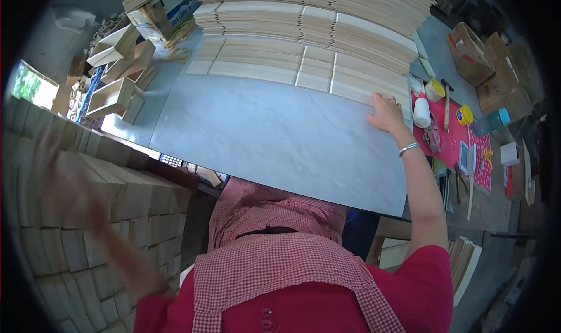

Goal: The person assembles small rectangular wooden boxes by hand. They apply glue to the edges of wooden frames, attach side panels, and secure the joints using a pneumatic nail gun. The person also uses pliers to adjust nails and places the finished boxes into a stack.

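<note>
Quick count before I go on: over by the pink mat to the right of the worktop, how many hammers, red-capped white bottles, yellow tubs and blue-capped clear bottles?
Hammer: 1
Red-capped white bottle: 1
Yellow tubs: 2
Blue-capped clear bottle: 1
Total: 5

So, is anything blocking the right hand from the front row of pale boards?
Nothing visible: the right hand is at the near edge of the front row of pale boards, seemingly touching it. The white bottle stands to the hand's right.
</note>
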Demonstrator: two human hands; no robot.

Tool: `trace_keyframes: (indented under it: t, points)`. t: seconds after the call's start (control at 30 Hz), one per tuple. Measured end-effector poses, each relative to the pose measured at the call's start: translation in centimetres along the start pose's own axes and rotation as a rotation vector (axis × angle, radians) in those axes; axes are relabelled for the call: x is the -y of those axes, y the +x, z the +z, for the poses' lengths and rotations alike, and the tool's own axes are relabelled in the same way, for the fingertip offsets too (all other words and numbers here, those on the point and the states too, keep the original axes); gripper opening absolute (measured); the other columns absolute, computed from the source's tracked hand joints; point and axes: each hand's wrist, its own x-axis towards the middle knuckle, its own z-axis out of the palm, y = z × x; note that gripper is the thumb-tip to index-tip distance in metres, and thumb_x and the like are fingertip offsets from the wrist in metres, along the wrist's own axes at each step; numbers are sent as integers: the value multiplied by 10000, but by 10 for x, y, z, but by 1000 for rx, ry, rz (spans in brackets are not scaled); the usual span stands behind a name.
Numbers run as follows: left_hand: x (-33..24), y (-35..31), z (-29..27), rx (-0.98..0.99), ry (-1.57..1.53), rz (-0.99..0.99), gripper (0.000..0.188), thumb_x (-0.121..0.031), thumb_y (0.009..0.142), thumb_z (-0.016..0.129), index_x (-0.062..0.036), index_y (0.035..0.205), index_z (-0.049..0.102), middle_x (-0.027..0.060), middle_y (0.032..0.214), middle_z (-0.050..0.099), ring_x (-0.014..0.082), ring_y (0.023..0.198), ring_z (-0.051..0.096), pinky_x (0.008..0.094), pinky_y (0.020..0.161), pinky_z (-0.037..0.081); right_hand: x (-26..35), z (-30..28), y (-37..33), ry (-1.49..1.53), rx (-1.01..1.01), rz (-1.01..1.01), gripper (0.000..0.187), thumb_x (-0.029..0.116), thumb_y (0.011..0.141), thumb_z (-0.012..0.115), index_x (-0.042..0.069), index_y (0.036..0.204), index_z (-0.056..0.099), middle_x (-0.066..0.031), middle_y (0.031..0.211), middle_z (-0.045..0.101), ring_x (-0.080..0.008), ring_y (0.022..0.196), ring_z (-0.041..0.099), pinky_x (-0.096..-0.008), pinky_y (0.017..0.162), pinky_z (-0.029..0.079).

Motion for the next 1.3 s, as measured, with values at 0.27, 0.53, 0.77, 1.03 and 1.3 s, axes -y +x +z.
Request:
trace_keyframes:
  t: [0.27,0.53,0.77,1.03,1.3]
  points:
    - [-27,-24,219,454,-510,-300,471,-20,838,641,-99,1302,645,110,1424,542,247,1193,618,377,928,533,-11,9,5,146,-94,-122,572,262,706,770,85,1198,538,-149,1288,547,-382,1218,514,-497,1008,455]
    - [-3,-56,277,628,-635,-548,475,-64,834,619,-69,1309,628,139,1423,518,279,1169,620,416,946,518,0,-6,16,147,144,-138,528,266,648,784,103,1067,506,-141,1204,560,-366,1142,538,-458,941,469]
    - [56,-88,321,682,-215,-290,662,28,800,565,-73,1451,490,147,1508,479,343,1400,445,520,1109,395,9,-21,-34,243,88,-341,455,211,699,847,49,1044,598,-157,1064,583,-364,1082,563,-445,923,473]
    - [71,-56,326,1168,-10,-40,416,-45,877,618,-126,1284,621,93,1294,630,311,1299,524,482,1072,389,0,-71,-115,36,-212,-152,147,163,869,709,65,899,605,-121,899,607,-351,885,621,-468,801,485]
    - [17,-76,310,1144,-91,117,178,-153,881,673,-99,1045,714,114,1085,705,316,1125,614,464,952,473,17,-35,-133,19,-222,164,199,210,911,660,70,1028,581,-179,893,683,-405,836,687,-527,716,537]
